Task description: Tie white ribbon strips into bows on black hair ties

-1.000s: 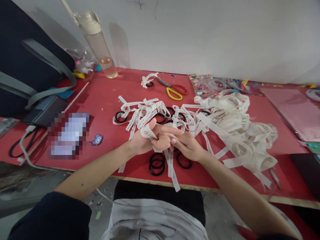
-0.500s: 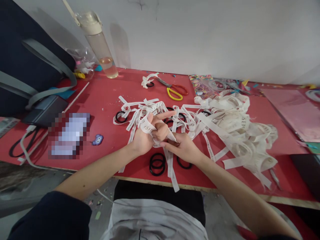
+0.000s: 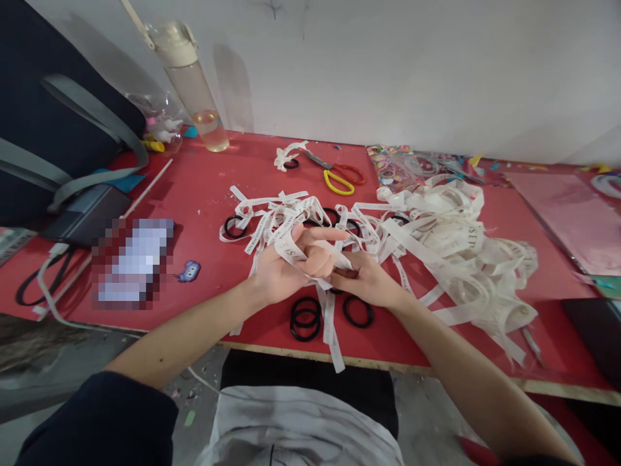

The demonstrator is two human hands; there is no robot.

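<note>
A wide white printed ribbon (image 3: 290, 249) runs around the thumb and across the fingers of my left hand (image 3: 281, 272), whose index finger points out to the right while the other fingers curl in. My right hand (image 3: 363, 278) pinches the ribbon's other side, close against the left fingertips. Below both hands, black rings (image 3: 305, 319) lie on the table, one more ring (image 3: 358, 312) to their right. A narrow printed ribbon (image 3: 333, 340) hangs down over the table's front edge. Behind my hands sits a tangle of narrow printed ribbons (image 3: 291, 210) with black rings among them.
On the right lies a heap of wide white ribbon (image 3: 485, 259). Scissors (image 3: 334, 173) with red and yellow handles rest at the back, beside a small ribbon bow (image 3: 286, 157). A water bottle (image 3: 201, 97), a blurred-out phone (image 3: 133, 262) and a blue charm (image 3: 189, 271) are at left.
Both hands have shifted slightly right, the right hand a little farther. The ribbon is drawn more tightly across the left fingers, and the ring under my right hand shows more fully.
</note>
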